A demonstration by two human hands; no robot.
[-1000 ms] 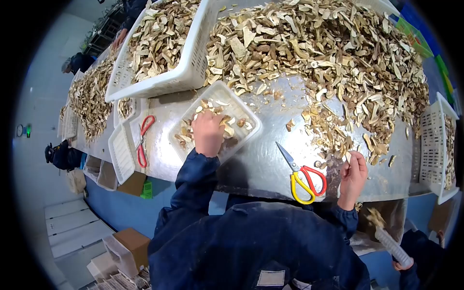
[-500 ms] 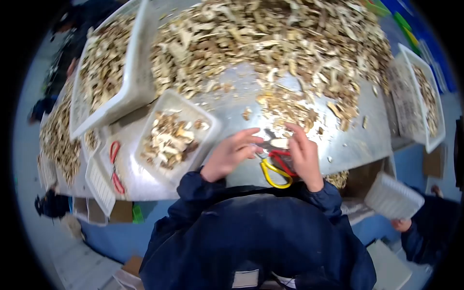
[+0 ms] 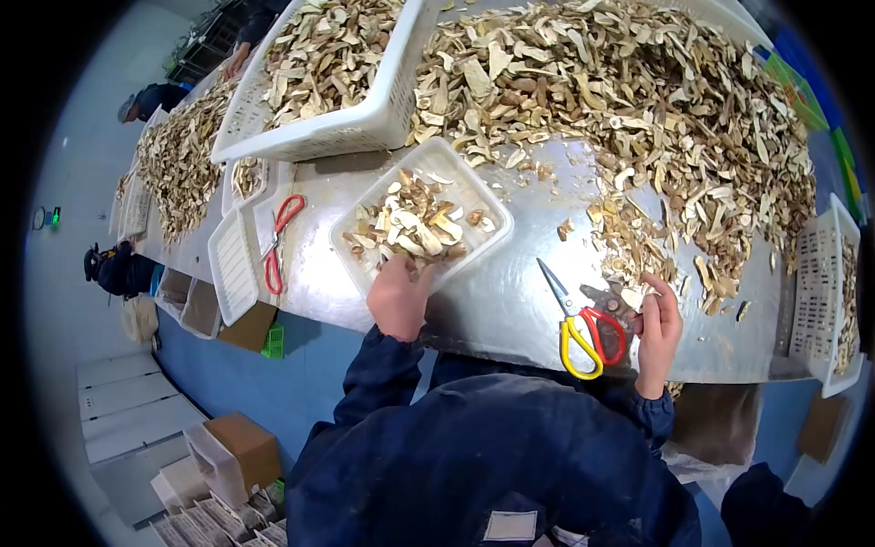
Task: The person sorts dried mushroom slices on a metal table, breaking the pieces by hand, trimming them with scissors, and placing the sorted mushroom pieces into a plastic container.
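Observation:
My left hand (image 3: 399,299) is at the near edge of a clear plastic tray (image 3: 497,239) of mushroom slices (image 3: 417,219). Its fingers are curled over the rim, and what they hold, if anything, is hidden. My right hand (image 3: 658,330) pinches a pale mushroom slice (image 3: 635,296) between thumb and finger, low over the small scraps on the metal table (image 3: 474,319). Between my hands, nearer the right one, lie scissors (image 3: 580,328) with one yellow and one red handle, blades pointing away from me.
Behind the tray stands a white basket (image 3: 365,123) of slices, with a large heap (image 3: 638,109) to its right. Red-handled scissors (image 3: 279,244) and a white ribbed tray (image 3: 234,266) lie at left. Another white basket (image 3: 816,292) stands at right. People (image 3: 150,102) are at the far left.
Since half a second ago, my left hand has moved from beside the scissors back to the plastic tray. My right hand has shifted right, off the scissors. The camera view has also shifted.

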